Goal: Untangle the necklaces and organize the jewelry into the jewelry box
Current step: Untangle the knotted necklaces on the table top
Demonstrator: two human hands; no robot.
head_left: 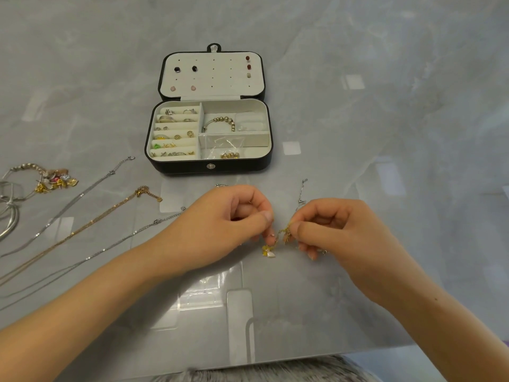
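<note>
Left hand [228, 227] and right hand [327, 230] each pinch a thin gold charm chain [281, 235] above the glossy grey marble worktop [385, 106].

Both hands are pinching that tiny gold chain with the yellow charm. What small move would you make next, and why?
Probably ease the left hand and right hand slowly apart, to draw the gold chain straight. They pinch it close together, the yellow charm dangles below, and a silver chain trails from the right hand's pinch, so the two strands may be knotted.
</note>
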